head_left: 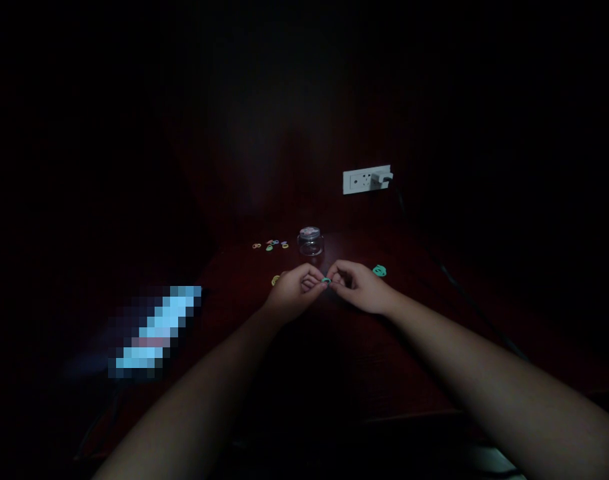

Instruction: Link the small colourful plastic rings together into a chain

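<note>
Between the fingertips of both hands is a small green plastic loop (326, 281) that looks like a locking stitch marker. My left hand (297, 291) pinches it from the left, thumb against fingers. From the right, my right hand (357, 285) closes on it the same way. The fingers hide part of its outline. A yellow stitch-marker-like cluster (275, 281) lies just behind my left hand, partly covered by it. Beyond my right hand rests a group of green stitch markers (379, 271). A clear lidded jar (311, 243) stands upright behind the hands.
Several loose markers in mixed colours (270, 245) lie left of the jar on the dark red table (384, 373). A lit, pixelated screen-like object (157, 331) is at the left. A wall socket (367, 180) holds a white plug, with a cable (467, 300) running along the right.
</note>
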